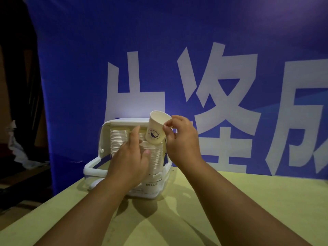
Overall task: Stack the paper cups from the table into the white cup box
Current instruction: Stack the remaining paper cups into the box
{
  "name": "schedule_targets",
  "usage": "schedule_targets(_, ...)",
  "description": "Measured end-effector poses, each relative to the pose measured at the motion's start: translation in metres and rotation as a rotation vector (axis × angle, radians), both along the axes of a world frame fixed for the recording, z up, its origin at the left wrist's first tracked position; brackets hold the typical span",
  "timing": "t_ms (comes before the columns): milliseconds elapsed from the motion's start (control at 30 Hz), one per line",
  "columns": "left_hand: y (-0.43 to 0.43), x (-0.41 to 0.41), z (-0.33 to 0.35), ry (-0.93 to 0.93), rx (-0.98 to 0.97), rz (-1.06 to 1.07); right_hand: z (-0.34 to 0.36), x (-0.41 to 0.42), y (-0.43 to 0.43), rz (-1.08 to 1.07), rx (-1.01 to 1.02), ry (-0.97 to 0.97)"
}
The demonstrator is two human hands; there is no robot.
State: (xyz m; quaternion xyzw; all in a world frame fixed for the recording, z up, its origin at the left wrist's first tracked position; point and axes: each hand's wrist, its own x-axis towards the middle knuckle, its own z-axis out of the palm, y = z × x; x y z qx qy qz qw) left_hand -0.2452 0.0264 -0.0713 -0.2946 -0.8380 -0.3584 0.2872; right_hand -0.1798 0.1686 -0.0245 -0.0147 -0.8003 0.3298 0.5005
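Our right grip (181, 139) pinches a tilted white paper cup (156, 130); we should level it above the nested cup stack (156, 157), at six o'clock, clasped by our left grip (129, 160).

The blue banner (195, 41) carries large white Chinese characters, cut off by the frame and the table, not surely readable. The cup box (124, 121) shows "HELL", the last letter blurred, at 6 o'clock of the cup stack (156, 157). At 12 o'clock of the stack, the paper cup (156, 128) bears a round dark emblem; its lettering is too small to read.
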Motion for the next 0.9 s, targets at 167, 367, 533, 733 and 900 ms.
schedule_targets(167, -0.002, 0.001, 0.001, 0.116, 0.036, -0.020, -0.002, -0.004, -0.006, -0.011, 0.147, -0.112)
schedule_targets(367, -0.001, -0.007, -0.003, 0.121, -0.005, 0.024, -0.010, -0.006, -0.006, 0.086, 0.040, -0.205)
schedule_targets(533, 0.001, -0.013, -0.010, 0.082, -0.015, 0.009, -0.026, -0.011, -0.003, 0.072, 0.101, -0.337)
schedule_targets(733, 0.001, -0.017, -0.012, 0.081, -0.006, 0.028, -0.033, -0.013, -0.001, 0.034, 0.131, -0.338)
schedule_targets(900, 0.002, -0.009, -0.009, 0.158, 0.014, 0.096, -0.036, -0.011, 0.001, 0.021, 0.108, -0.271)
